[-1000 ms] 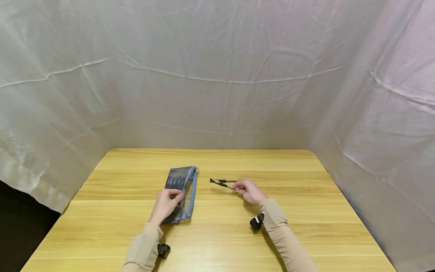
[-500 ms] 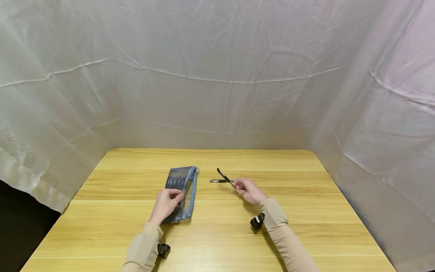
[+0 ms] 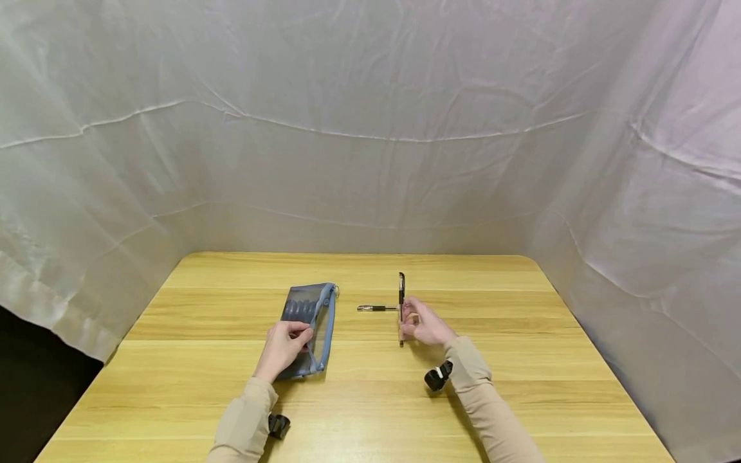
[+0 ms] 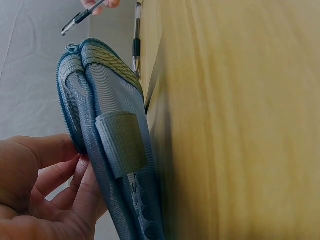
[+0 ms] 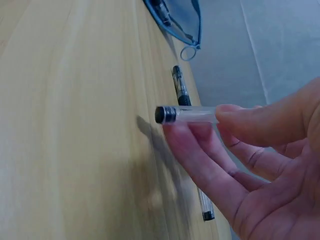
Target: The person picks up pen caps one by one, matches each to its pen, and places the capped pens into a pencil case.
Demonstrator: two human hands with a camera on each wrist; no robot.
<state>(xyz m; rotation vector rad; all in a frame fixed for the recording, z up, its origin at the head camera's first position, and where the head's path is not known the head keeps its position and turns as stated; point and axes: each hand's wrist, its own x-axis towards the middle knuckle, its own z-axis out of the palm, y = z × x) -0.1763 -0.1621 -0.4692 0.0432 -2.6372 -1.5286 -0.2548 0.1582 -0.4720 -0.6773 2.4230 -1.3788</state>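
Note:
A blue mesh pencil case with its zipped top open lies on the left of the table, several dark items showing through the mesh. My left hand pinches the near edge of its opening between thumb and fingers. Clear of the table, my right hand holds a black-capped clear pen between thumb and fingers, its cap pointing to the table's far side in the head view. Below it a second similar pen lies on the wood, partly hidden by the held pen and the right hand.
The wooden table has pale curtains hanging behind and at both sides. A small metal ring hangs at the case's far end. A black wrist camera sits at the right cuff.
In my right fingers the held pen has turned clockwise in the head view, from pointing left at the case to pointing away. The left hand and pencil case have stayed put.

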